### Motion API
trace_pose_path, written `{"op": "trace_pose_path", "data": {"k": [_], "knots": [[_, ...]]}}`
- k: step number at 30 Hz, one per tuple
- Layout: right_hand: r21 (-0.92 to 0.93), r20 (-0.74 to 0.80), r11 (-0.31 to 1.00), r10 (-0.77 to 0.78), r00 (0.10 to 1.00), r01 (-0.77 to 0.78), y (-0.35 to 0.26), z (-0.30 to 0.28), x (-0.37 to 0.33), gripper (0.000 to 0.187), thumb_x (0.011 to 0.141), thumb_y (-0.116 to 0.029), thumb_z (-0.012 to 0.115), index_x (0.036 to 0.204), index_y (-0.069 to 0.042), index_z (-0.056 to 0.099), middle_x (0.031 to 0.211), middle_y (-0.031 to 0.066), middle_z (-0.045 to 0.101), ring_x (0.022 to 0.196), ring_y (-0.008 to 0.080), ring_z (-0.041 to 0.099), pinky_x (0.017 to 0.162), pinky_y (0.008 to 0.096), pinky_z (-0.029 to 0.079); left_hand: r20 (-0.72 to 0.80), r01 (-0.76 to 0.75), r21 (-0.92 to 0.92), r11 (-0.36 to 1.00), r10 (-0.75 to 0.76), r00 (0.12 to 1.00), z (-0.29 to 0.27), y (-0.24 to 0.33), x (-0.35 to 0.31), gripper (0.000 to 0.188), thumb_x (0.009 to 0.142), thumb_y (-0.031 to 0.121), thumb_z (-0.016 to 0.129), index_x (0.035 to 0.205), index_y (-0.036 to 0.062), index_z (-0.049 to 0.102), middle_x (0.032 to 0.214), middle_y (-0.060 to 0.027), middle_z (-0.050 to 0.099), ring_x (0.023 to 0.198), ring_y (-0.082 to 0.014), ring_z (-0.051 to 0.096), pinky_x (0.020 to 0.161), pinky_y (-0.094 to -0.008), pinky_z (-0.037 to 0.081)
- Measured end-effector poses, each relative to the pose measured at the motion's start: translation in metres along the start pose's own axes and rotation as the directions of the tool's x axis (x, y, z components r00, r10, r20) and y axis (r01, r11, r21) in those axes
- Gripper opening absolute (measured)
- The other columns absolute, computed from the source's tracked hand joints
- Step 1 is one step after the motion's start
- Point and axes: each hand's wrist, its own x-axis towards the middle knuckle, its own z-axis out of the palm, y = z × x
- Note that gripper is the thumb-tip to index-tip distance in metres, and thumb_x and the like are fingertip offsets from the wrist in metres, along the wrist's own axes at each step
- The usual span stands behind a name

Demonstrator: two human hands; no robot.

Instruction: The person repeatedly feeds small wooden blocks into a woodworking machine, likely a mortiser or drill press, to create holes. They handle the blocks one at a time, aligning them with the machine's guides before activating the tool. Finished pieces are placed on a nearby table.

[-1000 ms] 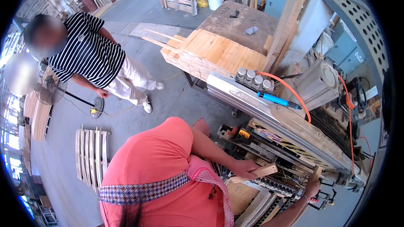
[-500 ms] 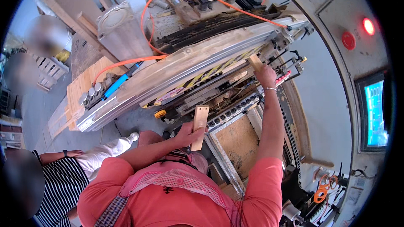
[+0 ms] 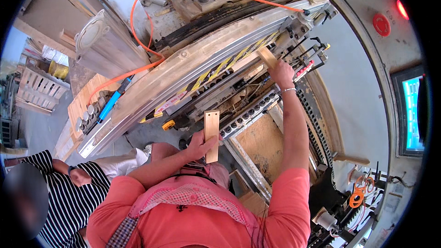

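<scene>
My left hand (image 3: 200,145) is closed around a short, flat wooden board (image 3: 212,131), held upright in front of my body. Two small dark holes show near the board's top end. With my arm stretched out to the far right, my right hand (image 3: 281,73) grips a second wooden piece (image 3: 267,58) by its near end. That piece lies over the machine's metal rails, close to the yellow-and-black striped strip (image 3: 216,71). Whether it touches the rails I cannot tell.
A row of black round fittings (image 3: 250,115) runs along the machine bed. An orange hose (image 3: 132,68) crosses the machine's beam. On the right stands a control panel with a red button (image 3: 381,25) and a lit screen (image 3: 413,114). A person in a striped shirt (image 3: 69,197) is at left.
The view has shifted, so most things sit a little differently in the picture. Both hands keep hold of their wooden pieces. The person at left has brought a forearm across the body.
</scene>
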Motion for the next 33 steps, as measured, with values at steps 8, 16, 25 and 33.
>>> {"op": "trace_pose_path", "data": {"k": [8, 16, 25, 33], "knots": [[-0.014, 0.08, 0.996, 0.084, 0.993, -0.083, -0.009, -0.018, 0.006, 0.042, 0.062, -0.037, 0.074, 0.083, -0.002, 0.066, 0.085, 0.0171, 0.065, 0.08, 0.0314, 0.064, 0.07, 0.0387, 0.052, -0.012, -0.075, 0.056, 0.996, 0.075, 0.997, 0.0, 0.01, 0.002, 0.019, 0.087, 0.019, 0.052, 0.093, 0.0022, 0.058, 0.08, -0.0029, 0.06, 0.072, -0.0091, 0.055, 0.063, -0.0254, 0.046], [-0.029, 0.077, 0.995, 0.102, 0.992, -0.1, -0.009, -0.012, 0.009, 0.037, 0.059, -0.032, 0.076, 0.083, -0.005, 0.067, 0.087, 0.0169, 0.065, 0.082, 0.0309, 0.064, 0.072, 0.0388, 0.053, 0.065, 0.006, -0.008, 1.0, -0.005, 0.998, -0.005, -0.009, 0.001, 0.022, 0.089, 0.016, 0.05, 0.103, -0.0004, 0.051, 0.09, -0.0059, 0.059, 0.078, -0.0108, 0.057, 0.067, -0.0269, 0.049], [0.006, 0.092, 0.997, 0.082, 0.992, -0.082, -0.014, -0.015, 0.016, 0.04, 0.059, -0.035, 0.074, 0.084, -0.005, 0.067, 0.091, 0.0163, 0.065, 0.087, 0.031, 0.063, 0.076, 0.0389, 0.051, 0.026, -0.052, 0.052, 0.997, 0.051, 0.998, 0.0, -0.01, 0.005, 0.021, 0.088, 0.021, 0.052, 0.097, 0.0021, 0.056, 0.08, -0.0035, 0.06, 0.07, -0.0088, 0.056, 0.062, -0.0256, 0.047], [-0.54, 0.103, 0.724, -0.449, 0.888, 0.429, 0.044, 0.044, 0.046, 0.026, 0.081, -0.038, 0.057, 0.091, -0.015, 0.065, 0.068, 0.0072, 0.063, 0.057, 0.0187, 0.063, 0.049, 0.0347, 0.051, 0.039, -0.072, 0.343, 0.937, 0.062, 0.997, 0.002, -0.02, 0.014, 0.035, 0.082, 0.036, 0.058, 0.085, 0.0013, 0.056, 0.069, -0.0088, 0.057, 0.064, -0.0136, 0.054, 0.057, -0.0345, 0.043]]}}
